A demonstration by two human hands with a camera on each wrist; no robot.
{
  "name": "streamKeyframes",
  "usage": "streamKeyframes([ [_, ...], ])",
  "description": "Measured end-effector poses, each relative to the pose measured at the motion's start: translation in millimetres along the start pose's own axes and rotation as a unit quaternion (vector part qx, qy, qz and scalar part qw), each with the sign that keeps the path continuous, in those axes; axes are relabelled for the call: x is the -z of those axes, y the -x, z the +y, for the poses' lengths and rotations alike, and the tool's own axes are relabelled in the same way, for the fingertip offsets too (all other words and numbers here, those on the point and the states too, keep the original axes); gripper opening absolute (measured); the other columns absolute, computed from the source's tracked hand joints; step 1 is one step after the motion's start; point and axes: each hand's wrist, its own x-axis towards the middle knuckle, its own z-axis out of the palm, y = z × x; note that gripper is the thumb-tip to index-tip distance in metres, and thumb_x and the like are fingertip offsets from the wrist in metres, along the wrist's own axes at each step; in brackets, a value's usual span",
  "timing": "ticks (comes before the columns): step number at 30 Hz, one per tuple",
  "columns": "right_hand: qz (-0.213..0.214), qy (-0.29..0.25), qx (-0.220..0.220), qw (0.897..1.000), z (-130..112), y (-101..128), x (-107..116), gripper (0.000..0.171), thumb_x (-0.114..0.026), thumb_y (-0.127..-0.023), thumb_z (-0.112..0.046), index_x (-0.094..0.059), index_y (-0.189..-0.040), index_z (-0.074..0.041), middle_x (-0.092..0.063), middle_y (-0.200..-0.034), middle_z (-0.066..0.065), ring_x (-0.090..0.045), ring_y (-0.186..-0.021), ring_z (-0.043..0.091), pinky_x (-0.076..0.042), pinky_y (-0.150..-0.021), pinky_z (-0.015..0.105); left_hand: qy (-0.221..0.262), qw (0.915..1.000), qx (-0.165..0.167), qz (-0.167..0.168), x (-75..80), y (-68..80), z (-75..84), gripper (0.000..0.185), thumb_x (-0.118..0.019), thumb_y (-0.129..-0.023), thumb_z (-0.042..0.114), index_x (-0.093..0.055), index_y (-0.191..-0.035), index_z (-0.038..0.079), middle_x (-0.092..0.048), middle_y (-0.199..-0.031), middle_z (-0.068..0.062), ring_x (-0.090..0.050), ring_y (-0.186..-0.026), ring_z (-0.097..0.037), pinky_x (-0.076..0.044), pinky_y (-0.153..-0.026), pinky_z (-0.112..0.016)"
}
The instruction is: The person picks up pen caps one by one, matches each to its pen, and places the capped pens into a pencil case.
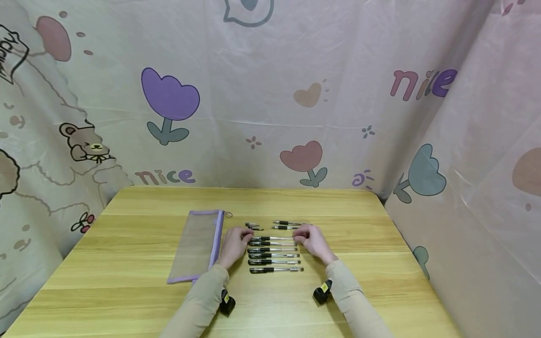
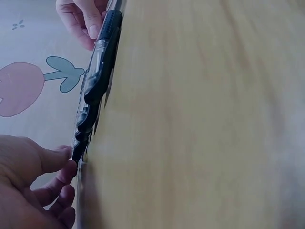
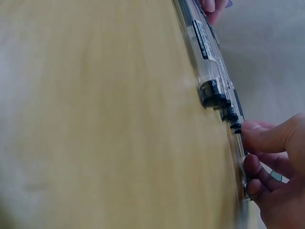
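Starting at the left, the flat mesh pencil pouch with a purple zip edge [image 1: 198, 246] lies on the pale wooden table [image 1: 127, 281], at nine o'clock from the work. Just right of it, my left hand [image 1: 234, 245] sits at the capped ends of a row of clear-barrelled black-capped gel pens [image 1: 274, 253]. In the left wrist view its thumb and forefinger [image 2: 57, 160] pinch the near end of one pen, fingers curled in.

The pens lie crosswise, parallel, stacked from twelve to six o'clock at the table's centre. Three more loose black pens [image 1: 276, 225] rest just beyond, at twelve o'clock from the row, not yet lined up.

At three o'clock of the row, my right hand [image 1: 312, 240] mirrors the left. The right wrist view shows its curled fingers [image 3: 259, 138] gripping the tip end of a pen in that row; I cannot tell whether both hands hold the same pen.

To do this well, I judge the grip should stay light at both ends, the pen kept level and parallel to its neighbours, and lowered straight so it does not roll. The risk I see is a knuckle nudging the neat pens out of line, so I would keep both wrists high.
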Motion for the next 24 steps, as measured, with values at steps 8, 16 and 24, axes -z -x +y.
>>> streamKeyframes([
  [8, 0.068, -0.029, -0.02, 0.997, 7.1, -2.6, 6.7, 0.021, -0.072, -0.088, 0.0, -0.074, -0.109, 0.002, -0.071, -0.096, 0.014, -0.058, -0.08, 0.014, -0.047, -0.069, 0.019, 0.031, 0.9992, 0.001, 0.023, 3.5, 1.9, 0.4, 0.019, -0.066, -0.095, 0.007, -0.075, -0.11, 0.001, -0.075, -0.104, -0.015, -0.067, -0.097, -0.031, -0.052, -0.091, -0.049],
  [16, 0.085, 0.017, -0.02, 0.996, 11.1, -9.4, 7.8, 0.019, -0.073, -0.088, -0.001, -0.075, -0.107, -0.002, -0.071, -0.098, 0.013, -0.062, -0.087, 0.02, -0.05, -0.076, 0.027, 0.051, 0.9982, -0.005, 0.029, 4.1, 2.1, 0.1, 0.02, -0.069, -0.092, 0.006, -0.073, -0.11, -0.001, -0.074, -0.095, -0.013, -0.064, -0.088, -0.026, -0.049, -0.086, -0.044],
  [24, 0.089, 0.044, -0.014, 0.995, 12.6, -14.8, 7.0, 0.015, -0.074, -0.086, 0.0, -0.077, -0.1, -0.002, -0.072, -0.092, 0.012, -0.063, -0.085, 0.022, -0.051, -0.077, 0.032, 0.064, 0.9973, -0.013, 0.035, 4.6, 3.2, -0.2, 0.02, -0.07, -0.09, 0.004, -0.073, -0.109, -0.002, -0.073, -0.094, -0.014, -0.064, -0.087, -0.026, -0.05, -0.084, -0.042],
])
